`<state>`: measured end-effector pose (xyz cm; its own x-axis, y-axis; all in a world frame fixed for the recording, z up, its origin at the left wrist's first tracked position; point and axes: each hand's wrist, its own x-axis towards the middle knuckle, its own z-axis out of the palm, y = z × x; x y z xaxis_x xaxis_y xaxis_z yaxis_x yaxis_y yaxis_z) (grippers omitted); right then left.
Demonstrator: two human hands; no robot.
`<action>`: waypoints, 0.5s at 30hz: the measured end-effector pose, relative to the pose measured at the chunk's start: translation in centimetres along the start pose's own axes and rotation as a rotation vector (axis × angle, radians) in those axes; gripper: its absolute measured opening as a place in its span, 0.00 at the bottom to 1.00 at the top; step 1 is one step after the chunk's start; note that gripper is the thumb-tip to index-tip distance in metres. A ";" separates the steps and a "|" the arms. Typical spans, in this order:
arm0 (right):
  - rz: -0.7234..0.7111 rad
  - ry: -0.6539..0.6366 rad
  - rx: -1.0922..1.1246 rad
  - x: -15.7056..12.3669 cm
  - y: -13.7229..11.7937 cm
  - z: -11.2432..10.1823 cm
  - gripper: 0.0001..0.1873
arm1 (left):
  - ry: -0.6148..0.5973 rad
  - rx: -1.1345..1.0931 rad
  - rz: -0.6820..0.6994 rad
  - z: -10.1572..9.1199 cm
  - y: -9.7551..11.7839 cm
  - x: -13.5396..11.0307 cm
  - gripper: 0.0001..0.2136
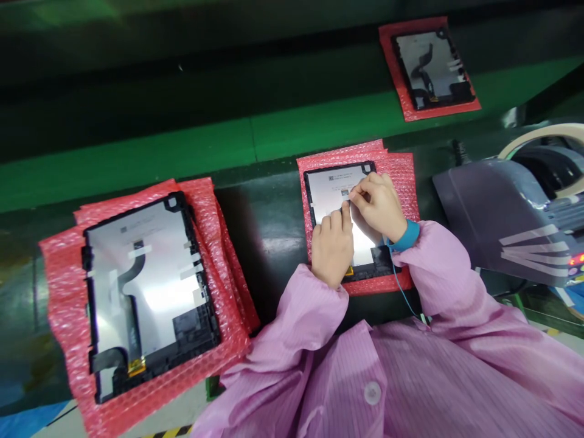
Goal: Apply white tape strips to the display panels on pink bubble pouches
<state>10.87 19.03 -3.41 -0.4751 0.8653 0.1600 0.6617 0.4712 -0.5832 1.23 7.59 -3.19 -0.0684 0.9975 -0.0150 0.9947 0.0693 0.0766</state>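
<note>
A display panel (326, 188) is lying on red bubble wrap (404, 176) under both hands. The left hand (332, 246) is pressing it flat-fingered, holding nothing; the right hand (379, 204) is pinching a small strip (345, 194) beside the left fingertip. If the panel slips, the strip could go on crooked. The hands are hiding much of the panel and the strip.

The centre panel (326, 188) lies on bubble wrap (402, 176); second panel (150, 286) left, tape dispenser (502, 213) right.
</note>
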 end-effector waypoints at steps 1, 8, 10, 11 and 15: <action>-0.003 0.008 0.014 0.0 0.1 0.0 0.10 | 0.000 -0.002 0.000 0.0 0.0 0.0 0.24; -0.009 0.034 0.100 0.0 0.2 -0.3 0.10 | 0.014 -0.009 0.005 0.2 -0.1 0.1 0.24; -0.021 0.013 0.072 0.0 0.0 -0.3 0.10 | 0.012 -0.007 0.006 0.2 -0.1 0.1 0.24; -0.021 0.007 0.057 0.0 0.0 -0.3 0.09 | 0.012 -0.006 0.005 0.2 -0.1 0.2 0.24; -0.023 -0.007 0.000 0.0 -0.2 -0.2 0.09 | 0.006 -0.007 -0.005 0.1 -0.1 0.2 0.24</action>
<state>10.86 18.96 -3.17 -0.4940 0.8531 0.1681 0.6507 0.4909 -0.5793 1.15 7.82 -3.34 -0.0736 0.9972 -0.0091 0.9937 0.0741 0.0839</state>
